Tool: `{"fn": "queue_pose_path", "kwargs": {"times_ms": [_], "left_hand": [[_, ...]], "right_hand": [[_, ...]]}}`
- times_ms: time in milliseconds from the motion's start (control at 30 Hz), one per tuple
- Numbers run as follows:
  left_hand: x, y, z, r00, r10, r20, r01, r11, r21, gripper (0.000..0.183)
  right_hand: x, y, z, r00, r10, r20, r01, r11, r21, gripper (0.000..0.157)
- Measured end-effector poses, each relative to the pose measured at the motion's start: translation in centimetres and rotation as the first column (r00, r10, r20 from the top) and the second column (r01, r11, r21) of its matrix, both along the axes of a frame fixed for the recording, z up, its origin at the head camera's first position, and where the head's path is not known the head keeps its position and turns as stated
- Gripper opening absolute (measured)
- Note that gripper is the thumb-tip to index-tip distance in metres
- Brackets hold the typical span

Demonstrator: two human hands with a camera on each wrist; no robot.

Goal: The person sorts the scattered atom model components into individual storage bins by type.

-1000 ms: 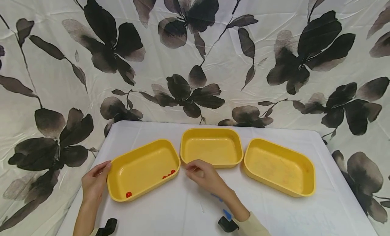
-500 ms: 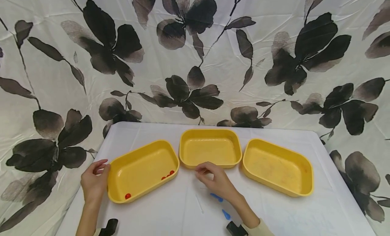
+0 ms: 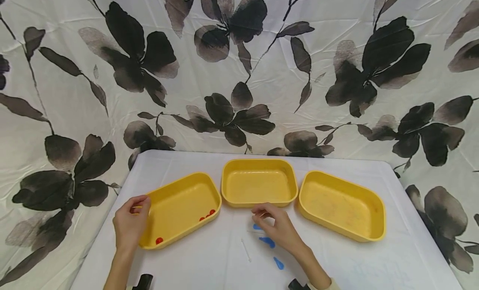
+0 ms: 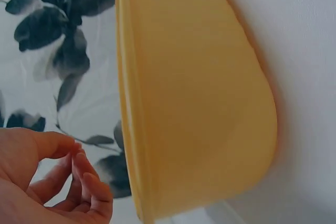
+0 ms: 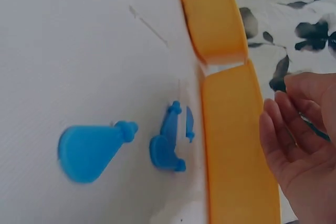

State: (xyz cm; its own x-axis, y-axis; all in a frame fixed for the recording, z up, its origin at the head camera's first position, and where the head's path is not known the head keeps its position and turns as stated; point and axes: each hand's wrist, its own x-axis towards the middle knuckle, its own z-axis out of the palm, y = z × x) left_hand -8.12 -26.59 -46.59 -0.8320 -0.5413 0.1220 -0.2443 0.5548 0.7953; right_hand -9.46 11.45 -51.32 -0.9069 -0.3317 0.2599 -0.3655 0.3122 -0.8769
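My left hand (image 3: 129,229) hovers by the left end of the left yellow tray (image 3: 177,200), overlapping its rim in the head view. The left wrist view shows this hand (image 4: 21,179) loosely curled beside the tray (image 4: 194,98), thumb and finger tips close together and nothing visible between them. Red beads (image 3: 159,241) lie along that tray's near side. My right hand (image 3: 284,234), fingers loosely bent, hangs over the table in front of the middle tray (image 3: 258,184). Blue teardrop-shaped pieces (image 3: 278,263) with small knobbed ends lie beneath and beside it; several show in the right wrist view.
A third yellow tray (image 3: 338,206) stands at the right, angled inward. On the white tabletop (image 3: 194,269), left of the blue pieces, lies a thin white stick (image 3: 245,250). A floral cloth (image 3: 292,86) hangs behind the table.
My right hand has moved rightward from beside the left tray, uncovering blue pieces and the thin stick. My left hand has shifted right, from the left tray's outer end to over its rim.
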Motion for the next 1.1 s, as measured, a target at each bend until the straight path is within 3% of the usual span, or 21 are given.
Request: {"fn": "queue_pose_path", "kwargs": {"times_ms": [367, 667, 900, 1100], "left_hand": [[0.5, 3.1, -0.3, 0.996, -0.060, -0.064, 0.064, 0.997, 0.051, 0.026], [0.6, 6.0, -0.5, 0.990, -0.108, -0.088, 0.121, 0.981, 0.155, 0.020], [0.8, 8.3, -0.5, 0.979, -0.175, -0.102, 0.197, 0.938, 0.284, 0.018], [0.9, 9.8, -0.6, 0.969, -0.219, -0.111, 0.244, 0.902, 0.356, 0.020]], "right_hand": [[1.0, 2.2, -0.8, 0.998, -0.036, -0.059, 0.033, 0.998, -0.053, 0.016], [1.7, 3.4, -1.1, 0.993, -0.095, -0.072, 0.091, 0.995, -0.051, 0.016], [2.1, 4.4, -1.7, 0.986, -0.144, -0.086, 0.140, 0.989, -0.042, 0.024], [2.6, 5.2, -1.8, 0.977, -0.212, -0.024, 0.212, 0.977, 0.008, 0.024]]}}
